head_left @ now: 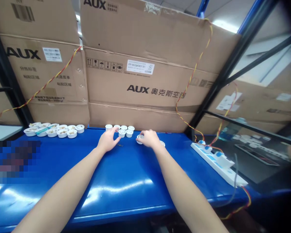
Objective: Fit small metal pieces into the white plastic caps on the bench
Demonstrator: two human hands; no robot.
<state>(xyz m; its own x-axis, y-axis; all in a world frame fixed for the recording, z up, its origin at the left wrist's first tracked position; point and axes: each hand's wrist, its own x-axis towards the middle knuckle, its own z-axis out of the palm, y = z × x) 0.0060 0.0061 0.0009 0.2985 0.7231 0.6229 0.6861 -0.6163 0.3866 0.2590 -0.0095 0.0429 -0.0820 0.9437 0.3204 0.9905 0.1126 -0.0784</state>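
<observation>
A white cup (140,139) is gripped at its sides by the right hand (149,139), probably for steadiness; the left hand (108,139) is held open-fingered beside clustered cups (129,133) on the desk (126,174).

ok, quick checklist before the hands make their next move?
1. Right hand at the near cup: ok.
2. Right fingers firmly closed on it: cannot tell, partly hidden.
3. Left hand at the middle cup group: ok; whether it grips one, cannot tell.
4. Cup by the right wrist fully in view: not ok, wrist covers part.
5. Filled cups at far left upright: ok.
6. Power strip apart from both hands: ok.
</observation>
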